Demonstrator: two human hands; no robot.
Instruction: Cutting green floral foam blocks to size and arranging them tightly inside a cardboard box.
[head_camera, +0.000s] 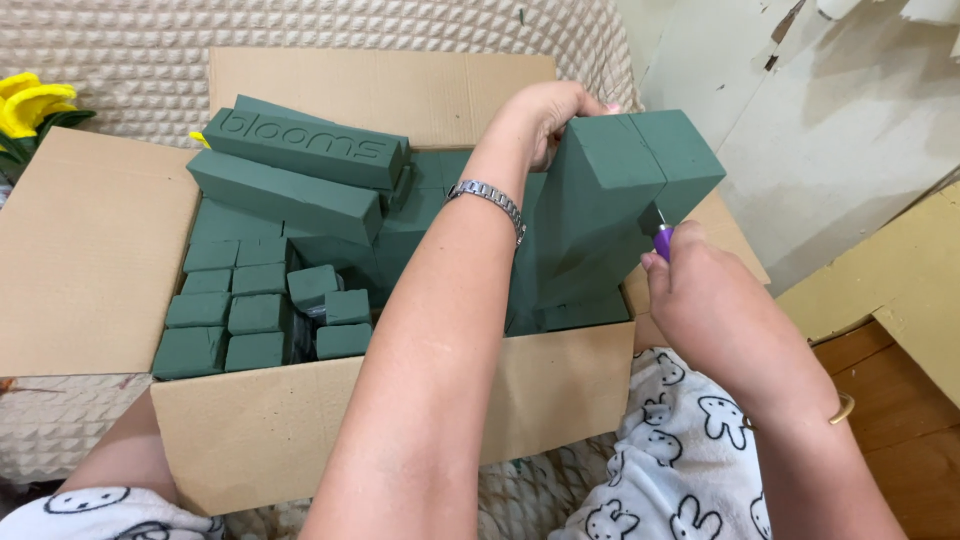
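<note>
The blade of the purple-handled knife (662, 240) is buried in the green foam brick (620, 200), so its length cannot be told. The right hand (705, 300) covers most of the handle. The left hand (545, 115) has its fingertips hidden behind the brick's top. The left forearm hides the middle of the cardboard box (300, 430). At the upper left of the frame, the yellow flowers (28, 100) are cut off by the edge.
</note>
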